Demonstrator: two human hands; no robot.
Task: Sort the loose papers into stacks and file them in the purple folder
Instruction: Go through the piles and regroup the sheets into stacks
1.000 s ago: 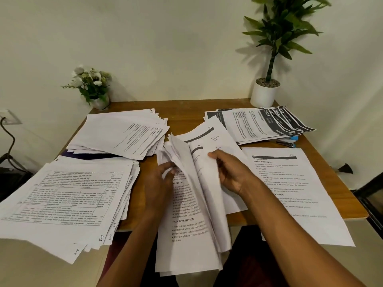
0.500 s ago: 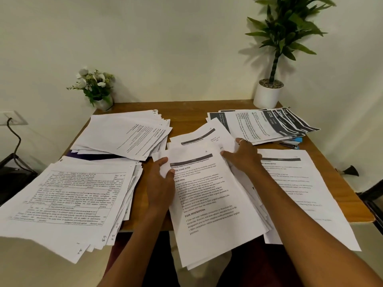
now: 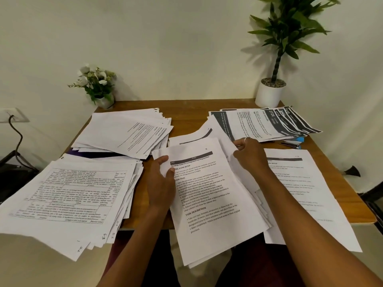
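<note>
**A:** Item one, the working lot?

**B:** Middle bundle [image 3: 209, 204], printed sheets, loosely squared, near end hanging off the counter [image 3: 186, 112] edge. The left hand [image 3: 160, 183] grips the bundle's left edge, thumb on the top sheet. The right hand [image 3: 249, 156] curls over its far right corner, where some under-sheets fan out.

**A:** Sorted lots?

**B:** Four.
- Tabled stack [image 3: 68, 195], left of the middle bundle.
- Plain-text stack [image 3: 124, 133], beyond it to the left.
- Dark-banded stack [image 3: 263, 125], beyond it to the right.
- Single sheet [image 3: 300, 193], right of it, partly under the forearm.

**A:** Purple folder [image 3: 76, 151]?

**B:** Beyond the middle bundle to the left. Only a purple sliver shows from under the plain-text stack. It looks as if nothing has been filed yet.

**A:** Handling note for the step in hand?

**B:** My judgement is that the bundle needs reading by heading and peeling off one sheet at a time.
- Hold the left edge firm so the overhang doesn't slide to the floor.
- Lift each sheet from the top right corner.
- Check that only one sheet comes away.
- Lay it square on its matching stack.
- Free the folder before the plain-text stack grows any taller
</note>
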